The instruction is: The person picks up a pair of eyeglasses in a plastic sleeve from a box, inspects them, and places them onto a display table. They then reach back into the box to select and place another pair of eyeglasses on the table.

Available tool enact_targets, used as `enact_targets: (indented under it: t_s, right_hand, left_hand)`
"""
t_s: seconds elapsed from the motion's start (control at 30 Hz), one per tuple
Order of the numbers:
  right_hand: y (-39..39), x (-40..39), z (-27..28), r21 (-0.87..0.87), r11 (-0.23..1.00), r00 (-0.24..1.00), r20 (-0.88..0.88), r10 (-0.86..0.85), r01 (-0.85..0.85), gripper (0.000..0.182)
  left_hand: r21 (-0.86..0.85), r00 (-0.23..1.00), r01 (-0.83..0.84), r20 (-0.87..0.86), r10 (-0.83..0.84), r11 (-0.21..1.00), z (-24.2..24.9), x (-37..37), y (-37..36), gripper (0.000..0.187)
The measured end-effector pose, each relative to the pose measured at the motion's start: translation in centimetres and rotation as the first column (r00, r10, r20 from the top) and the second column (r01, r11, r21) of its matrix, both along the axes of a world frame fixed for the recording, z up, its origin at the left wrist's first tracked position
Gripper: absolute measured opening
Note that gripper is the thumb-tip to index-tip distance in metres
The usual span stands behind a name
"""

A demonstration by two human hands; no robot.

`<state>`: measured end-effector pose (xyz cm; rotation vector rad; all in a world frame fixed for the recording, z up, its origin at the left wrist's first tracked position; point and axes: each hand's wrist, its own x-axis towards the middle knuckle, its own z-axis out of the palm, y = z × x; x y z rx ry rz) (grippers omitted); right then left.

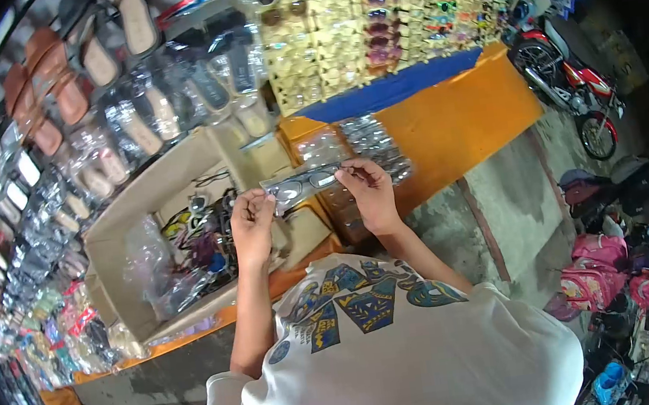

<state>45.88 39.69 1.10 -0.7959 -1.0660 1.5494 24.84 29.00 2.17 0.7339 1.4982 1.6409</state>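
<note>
A pair of glasses in a clear plastic sleeve (301,187) is stretched between my two hands. My left hand (253,219) pinches its left end, and my right hand (369,189) pinches the right end. Left of my left hand stands an open cardboard box (115,222) with tangled glasses (199,237) and clear plastic wrapping (147,263) inside. Just beyond my right hand, rows of plastic-wrapped packets (374,142) lie on the orange surface (453,136).
Racks of sunglasses (380,20) stand behind a blue strip (399,86). Wrapped sandals (144,127) cover the left side. A red motorcycle (578,77) is parked at the upper right, with pink bags (593,276) at the lower right.
</note>
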Motion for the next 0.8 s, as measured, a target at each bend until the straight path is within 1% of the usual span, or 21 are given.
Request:
enact_targets:
  t_s: [0.07, 0.13, 0.17, 0.2, 0.23, 0.27, 0.3, 0.33, 0.4, 0.43, 0.47, 0.5, 0.53, 0.57, 0.6, 0.63, 0.67, 0.7, 0.73, 0.77, 0.8]
  right_hand:
    - [1.7, 3.4, -0.5, -0.040, 0.999, 0.999, 0.045, 0.000, 0.002, 0.018]
    - [3.9, 7.4, -0.8, -0.071, 0.997, 0.996, 0.091, 0.001, 0.006, 0.016]
    - [5.2, 9.5, -1.2, -0.068, 0.998, 0.992, 0.129, -0.001, 0.010, 0.016]
    - [6.5, 11.5, -1.7, -0.068, 0.998, 0.986, 0.166, -0.001, 0.012, 0.016]
    - [7.9, 13.5, -2.7, -0.020, 0.999, 0.984, 0.177, -0.021, 0.025, 0.016]
    - [9.2, 15.5, -3.7, -0.029, 0.999, 0.983, 0.184, -0.013, 0.019, 0.016]
    - [10.7, 17.6, -5.0, -0.031, 0.999, 0.977, 0.212, -0.008, 0.015, 0.016]
    - [12.0, 19.5, -6.7, -0.033, 0.999, 0.971, 0.238, -0.002, 0.010, 0.016]
    - [14.4, 22.8, -11.1, -0.023, 1.000, 0.977, 0.214, 0.018, -0.013, 0.017]
    - [15.2, 24.1, -12.7, -0.053, 0.999, 0.951, 0.310, 0.019, -0.003, 0.017]
    - [15.8, 25.3, -14.3, -0.081, 0.997, 0.915, 0.402, 0.023, 0.011, 0.017]
    - [16.5, 26.4, -16.7, -0.093, 0.996, 0.914, 0.404, 0.035, 0.003, 0.017]
    - [17.1, 27.3, -19.3, -0.101, 0.995, 0.897, 0.436, 0.067, -0.025, 0.019]
    - [17.6, 28.2, -21.5, -0.109, 0.993, 0.878, 0.468, 0.100, -0.054, 0.021]
    - [17.8, 28.8, -22.9, -0.116, 0.991, 0.876, 0.468, 0.115, -0.068, 0.021]
    - [18.0, 29.3, -24.3, -0.120, 0.987, 0.810, 0.565, 0.156, -0.107, 0.022]
    - [18.2, 29.6, -25.5, -0.126, 0.981, 0.732, 0.653, 0.193, -0.147, 0.024]
    - [18.6, 30.4, -27.2, -0.117, 0.969, 0.743, 0.624, 0.241, -0.217, 0.028]
    - [18.8, 30.6, -28.3, -0.121, 0.965, 0.739, 0.622, 0.258, -0.234, 0.028]
    - [19.0, 30.9, -29.3, -0.111, 0.956, 0.733, 0.619, 0.281, -0.273, 0.028]
    - [19.2, 31.1, -29.8, -0.100, 0.946, 0.727, 0.616, 0.303, -0.310, 0.028]
  left_hand:
    - [-0.011, 1.000, -0.011, 0.013, 0.011, 1.000, -0.7, 3.6, 2.5, 0.018]
    - [0.014, 0.998, -0.028, -0.060, 0.029, 1.000, -1.1, 7.5, 5.0, 0.019]
    - [-0.007, 0.988, -0.028, -0.150, 0.027, 1.000, -1.2, 9.6, 6.2, 0.020]
    - [-0.044, 0.987, -0.025, -0.158, 0.017, 0.999, -2.0, 11.4, 7.5, 0.020]
    - [-0.037, 0.985, -0.014, -0.174, 0.007, 0.999, -3.3, 13.3, 8.7, 0.018]
    - [-0.029, 0.981, -0.005, -0.194, -0.001, 1.000, -4.8, 15.1, 9.9, 0.016]
    - [-0.087, 0.985, 0.026, -0.168, -0.040, 0.996, -6.1, 16.7, 11.2, 0.019]
    - [-0.058, 0.989, 0.005, -0.146, -0.014, 0.998, -7.9, 18.6, 12.4, 0.020]
    - [-0.160, 0.995, 0.072, -0.062, -0.083, 0.984, -12.7, 21.2, 14.1, 0.024]
    - [-0.171, 0.996, 0.062, -0.060, -0.073, 0.983, -13.1, 22.5, 14.6, 0.024]
    - [-0.253, 0.980, 0.062, -0.167, -0.107, 0.966, -13.5, 23.9, 15.0, 0.027]
    - [-0.333, 0.952, 0.054, -0.268, -0.149, 0.941, -13.8, 25.1, 15.4, 0.029]
    - [-0.343, 0.954, 0.045, -0.265, -0.143, 0.938, -16.1, 25.9, 15.7, 0.029]
    - [-0.354, 0.960, 0.060, -0.236, -0.151, 0.933, -20.1, 26.4, 15.8, 0.031]
    - [-0.362, 0.965, 0.072, -0.209, -0.157, 0.929, -22.3, 27.0, 15.9, 0.033]
    - [-0.408, 0.936, 0.046, -0.300, -0.182, 0.912, -21.0, 27.9, 15.9, 0.037]
    - [-0.413, 0.940, 0.029, -0.299, -0.166, 0.910, -20.9, 29.0, 16.2, 0.037]
    - [-0.477, 0.954, -0.004, -0.264, -0.139, 0.879, -21.6, 29.9, 16.4, 0.039]
    - [-0.540, 0.967, -0.034, -0.229, -0.108, 0.841, -20.4, 30.8, 16.9, 0.041]
    - [-0.553, 0.983, 0.080, -0.093, -0.157, 0.829, -19.1, 31.1, 17.2, 0.050]
    - [-0.557, 0.985, 0.068, -0.092, -0.143, 0.828, -21.0, 31.4, 17.3, 0.050]
